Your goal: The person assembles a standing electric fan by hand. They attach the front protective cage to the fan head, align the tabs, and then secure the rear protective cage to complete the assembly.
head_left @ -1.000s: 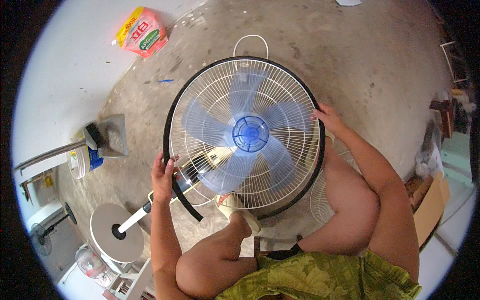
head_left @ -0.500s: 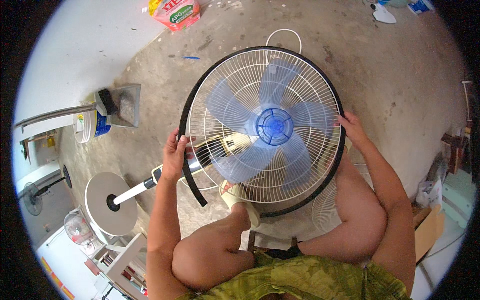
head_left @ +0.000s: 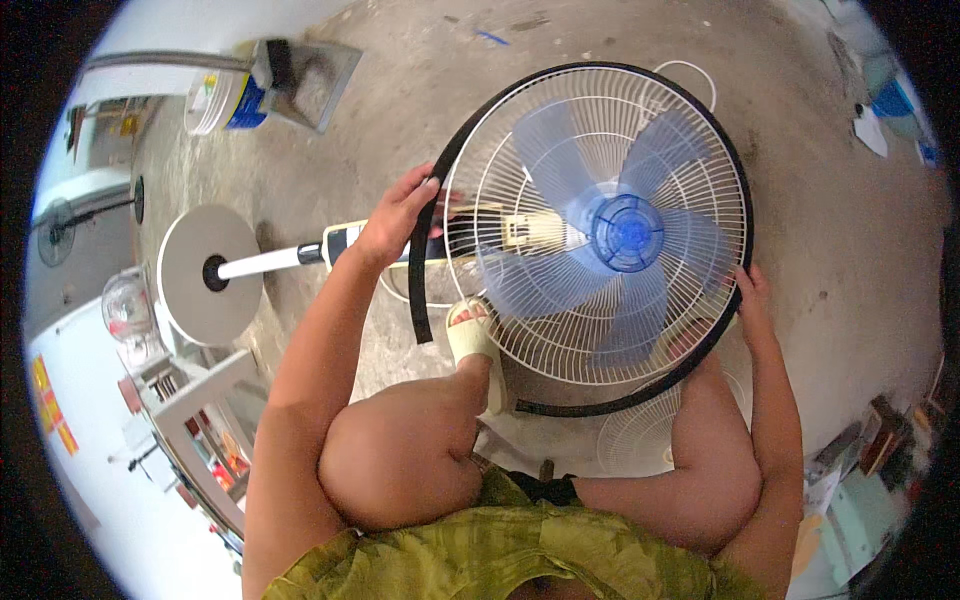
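Note:
A pedestal fan lies on the concrete floor, its white wire grille [head_left: 560, 330] facing up over translucent blue blades [head_left: 625, 235]. A black rim band [head_left: 425, 250] runs around the grille, with a loose end hanging at the lower left. My left hand [head_left: 400, 212] grips the band at the grille's left edge. My right hand [head_left: 752, 300] holds the band at the lower right edge. My knees flank the fan, and a foot in a pale sandal [head_left: 472, 340] rests by the grille's lower left.
The fan's white pole [head_left: 265, 263] leads left to its round base [head_left: 205, 270]. A white bucket [head_left: 222, 100] and a grey dustpan [head_left: 318, 70] stand at the upper left. A second white grille [head_left: 640, 440] lies under my right leg. A shelf unit [head_left: 190, 420] is at the left.
The view has shifted, so the fan sits more to the right and higher. My left hand has moved up along the band's left side; my right hand has slid down toward the lower right.

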Available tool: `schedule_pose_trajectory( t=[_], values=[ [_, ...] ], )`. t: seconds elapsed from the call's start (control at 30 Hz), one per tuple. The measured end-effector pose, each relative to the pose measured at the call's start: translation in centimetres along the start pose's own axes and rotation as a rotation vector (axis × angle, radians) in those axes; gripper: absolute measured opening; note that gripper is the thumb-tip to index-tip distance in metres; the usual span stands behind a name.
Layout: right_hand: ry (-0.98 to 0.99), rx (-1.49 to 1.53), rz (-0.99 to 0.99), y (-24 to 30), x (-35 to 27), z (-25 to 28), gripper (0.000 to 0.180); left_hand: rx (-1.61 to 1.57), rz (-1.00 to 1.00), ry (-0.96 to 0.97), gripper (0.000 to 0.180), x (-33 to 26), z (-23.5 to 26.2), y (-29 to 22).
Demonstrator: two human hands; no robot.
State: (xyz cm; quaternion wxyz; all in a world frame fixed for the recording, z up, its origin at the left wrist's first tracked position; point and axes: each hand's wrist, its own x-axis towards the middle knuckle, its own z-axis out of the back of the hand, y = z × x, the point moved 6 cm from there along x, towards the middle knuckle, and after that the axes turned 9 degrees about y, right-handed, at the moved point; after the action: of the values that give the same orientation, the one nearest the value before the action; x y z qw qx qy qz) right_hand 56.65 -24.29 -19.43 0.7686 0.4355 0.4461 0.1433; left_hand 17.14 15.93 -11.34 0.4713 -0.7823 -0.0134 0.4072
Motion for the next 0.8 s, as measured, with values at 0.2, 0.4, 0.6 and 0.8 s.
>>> schedule_pose_trajectory(
  t=[0.2,0.4,0.6,0.8],
  values=[
    [0.03,0.021,-0.063,2.5,-0.9,-1.3,0.024,-0.083,0.021,0.041,0.035,-0.5,-0.1,-0.1],
    [0.011,-0.007,-0.049,2.3,-0.8,-0.8,0.023,0.038,-0.003,-0.054,0.041,-0.6,0.5,-1.2],
    [0.025,-0.008,-0.071,1.7,-0.6,-0.4,0.021,0.037,-0.003,0.016,0.04,-0.9,0.3,-1.8],
    [0.019,-0.042,-0.13,2.4,-1.0,-0.7,0.022,0.051,-0.01,0.015,0.039,-1.0,0.5,-2.1]
  ],
)
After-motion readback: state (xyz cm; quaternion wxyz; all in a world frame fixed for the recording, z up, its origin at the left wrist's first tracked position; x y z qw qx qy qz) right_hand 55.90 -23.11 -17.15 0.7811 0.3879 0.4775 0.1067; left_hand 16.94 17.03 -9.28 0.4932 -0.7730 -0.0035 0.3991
